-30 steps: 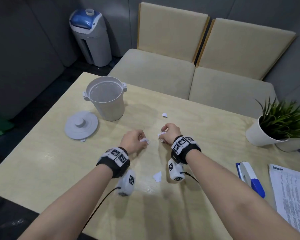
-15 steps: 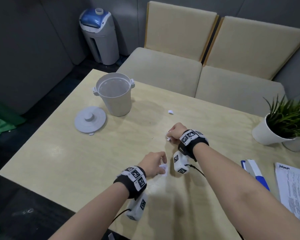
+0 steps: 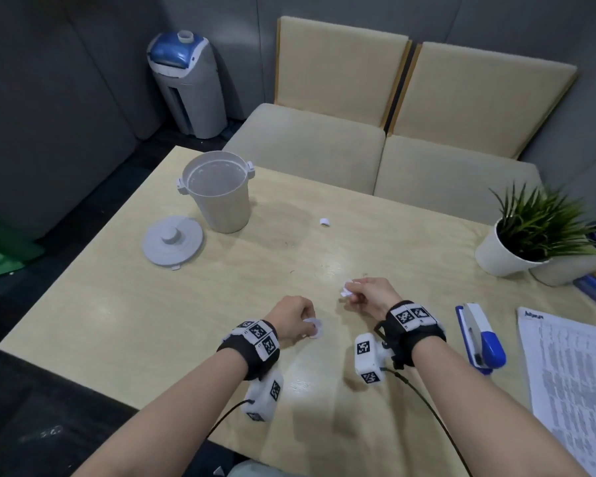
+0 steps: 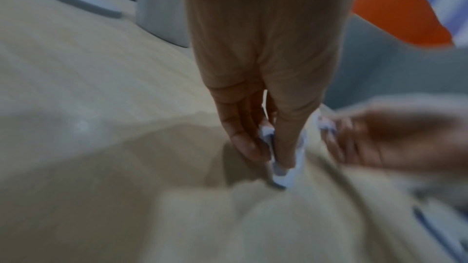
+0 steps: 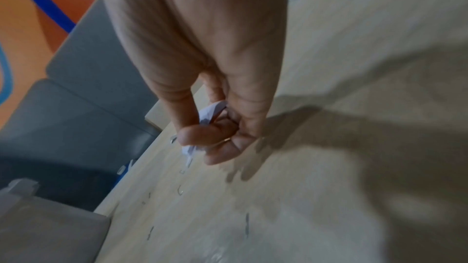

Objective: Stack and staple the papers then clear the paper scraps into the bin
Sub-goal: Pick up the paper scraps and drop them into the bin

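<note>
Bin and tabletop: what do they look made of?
Bin: likely matte pale grey plastic, judging by its moulded side lugs and the matching lid with a knob. Table: light wood-grain surface with soft sheen, possibly laminate or veneer; the faint grain lines and glare patches can't settle which.

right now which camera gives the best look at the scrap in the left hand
The left wrist view: the left hand pinches the white paper scrap against the table, close up though blurred. The head view shows only a sliver of that scrap past the knuckles. The right wrist view misses it entirely.
</note>
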Demonstrator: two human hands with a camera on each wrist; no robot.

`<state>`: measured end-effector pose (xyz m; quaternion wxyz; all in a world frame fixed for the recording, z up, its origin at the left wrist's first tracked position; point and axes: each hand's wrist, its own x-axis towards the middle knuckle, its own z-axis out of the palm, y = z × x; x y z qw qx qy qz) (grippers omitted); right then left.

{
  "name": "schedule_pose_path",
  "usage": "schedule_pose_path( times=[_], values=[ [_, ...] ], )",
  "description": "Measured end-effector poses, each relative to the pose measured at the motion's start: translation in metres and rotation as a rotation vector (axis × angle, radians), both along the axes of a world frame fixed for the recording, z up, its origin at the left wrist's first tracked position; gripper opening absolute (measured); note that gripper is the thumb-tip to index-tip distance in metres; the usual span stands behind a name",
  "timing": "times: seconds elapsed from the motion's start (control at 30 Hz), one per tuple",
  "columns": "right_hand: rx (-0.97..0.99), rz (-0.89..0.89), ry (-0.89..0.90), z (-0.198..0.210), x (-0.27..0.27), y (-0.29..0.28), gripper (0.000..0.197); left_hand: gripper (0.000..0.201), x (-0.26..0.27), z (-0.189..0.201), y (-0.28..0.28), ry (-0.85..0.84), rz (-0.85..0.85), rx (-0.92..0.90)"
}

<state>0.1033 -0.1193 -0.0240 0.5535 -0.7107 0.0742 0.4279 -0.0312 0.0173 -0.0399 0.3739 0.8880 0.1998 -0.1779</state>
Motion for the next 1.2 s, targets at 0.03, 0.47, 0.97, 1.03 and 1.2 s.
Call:
schedule_pose_path(
  times=[0.03,0.47,0.97,1.03,1.2],
  values=[
    [0.014,-0.026,0.015,-0.002,-0.002,-0.002,0.007,0.017,0.003,0.006,0.008,-0.024,0.039,-0.027],
    [0.089,0.057,0.011,0.003,-0.018,0.030,0.009,0.019,0.067,0.141,0.193,-0.306,0.813,0.290],
    [0.235,0.214,-0.232,0.095,0.034,0.199,0.027,0.024,0.006,0.116,0.182,-0.512,0.801,0.375],
    [0.210,0.273,-0.317,0.112,0.034,0.233,0.026,0.020,-0.020,0.101,0.161,-0.520,0.806,0.366],
    [0.166,0.458,-0.437,0.127,0.033,0.278,0.027,0.017,-0.066,0.054,0.131,-0.378,0.820,0.311]
  ],
)
